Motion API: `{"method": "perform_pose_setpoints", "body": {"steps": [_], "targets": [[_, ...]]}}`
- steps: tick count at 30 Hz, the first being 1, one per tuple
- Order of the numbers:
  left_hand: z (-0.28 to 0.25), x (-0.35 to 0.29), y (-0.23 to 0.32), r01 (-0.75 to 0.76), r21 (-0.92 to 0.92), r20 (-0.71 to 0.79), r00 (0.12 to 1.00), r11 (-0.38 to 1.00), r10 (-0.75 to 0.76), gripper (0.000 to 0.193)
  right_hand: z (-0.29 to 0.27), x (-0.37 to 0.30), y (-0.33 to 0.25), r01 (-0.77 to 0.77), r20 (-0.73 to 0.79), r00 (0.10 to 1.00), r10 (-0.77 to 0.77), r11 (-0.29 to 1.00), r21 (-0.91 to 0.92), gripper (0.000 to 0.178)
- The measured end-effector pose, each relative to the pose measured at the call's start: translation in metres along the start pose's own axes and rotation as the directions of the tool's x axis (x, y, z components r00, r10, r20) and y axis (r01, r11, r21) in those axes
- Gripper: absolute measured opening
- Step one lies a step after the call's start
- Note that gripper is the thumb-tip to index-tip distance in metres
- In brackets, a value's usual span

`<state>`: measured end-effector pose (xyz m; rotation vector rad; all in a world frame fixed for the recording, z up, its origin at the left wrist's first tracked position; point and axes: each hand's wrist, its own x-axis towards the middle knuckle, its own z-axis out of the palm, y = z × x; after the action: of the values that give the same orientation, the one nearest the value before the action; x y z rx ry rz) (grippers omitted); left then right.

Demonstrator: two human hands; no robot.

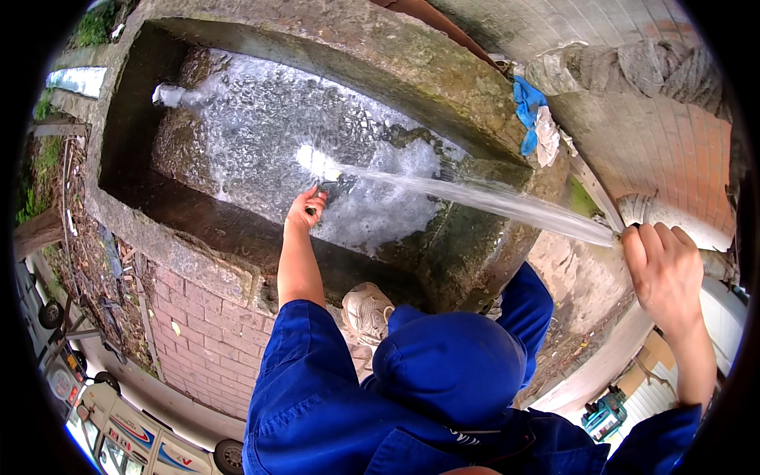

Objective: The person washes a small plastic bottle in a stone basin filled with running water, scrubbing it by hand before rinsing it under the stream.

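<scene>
My left hand (306,207) reaches over the stone trough (261,30) with its fingers closed. A small dark part shows at the fingertips, and white spray hides what they hold. At the right, my right hand (663,273) is closed where a strong water jet (507,203) comes out; the outlet itself is hidden by the fingers. The jet crosses the trough's right end and breaks into a bright splash (318,164) just beyond my left fingertips. Foamy water (277,111) covers much of the trough's floor.
A blue cloth (527,111) and a pale rag (547,136) hang at the trough's right corner, below a pipe wrapped in grey cloth (657,71). My beige shoe (367,313) stands against the near wall. Brick paving (202,332) and a parked white vehicle (134,439) lie to the left.
</scene>
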<state>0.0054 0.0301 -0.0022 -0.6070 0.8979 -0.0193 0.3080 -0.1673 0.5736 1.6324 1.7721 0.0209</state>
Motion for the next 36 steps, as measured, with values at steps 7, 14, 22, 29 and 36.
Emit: {"method": "perform_pose_setpoints", "body": {"steps": [7,14,22,29,36], "targets": [[-0.001,0.0,0.002,0.016,-0.017,-0.013,1.0,1.0,-0.016,0.029,-0.001,0.0,-0.001,0.001,-0.006,1.0,-0.001,1.0,-0.002,0.012],[-0.011,0.004,0.008,0.042,-0.008,0.055,0.998,0.999,-0.042,0.031,0.0,0.0,0.0,0.004,-0.007,1.0,-0.004,1.0,-0.003,0.012],[-0.013,0.005,0.011,0.047,0.007,0.047,0.998,0.999,-0.048,0.031,-0.002,-0.001,0.0,0.006,0.003,1.0,-0.006,1.0,0.005,0.012],[-0.011,0.005,0.009,0.062,-0.005,0.046,0.997,0.998,-0.062,0.031,0.0,-0.001,0.0,-0.002,0.002,1.0,0.002,1.0,0.003,0.013],[-0.008,0.002,0.007,0.035,-0.002,0.018,0.999,0.999,-0.035,0.029,-0.001,-0.001,-0.001,-0.002,0.01,1.0,0.002,1.0,0.009,0.012]]}}
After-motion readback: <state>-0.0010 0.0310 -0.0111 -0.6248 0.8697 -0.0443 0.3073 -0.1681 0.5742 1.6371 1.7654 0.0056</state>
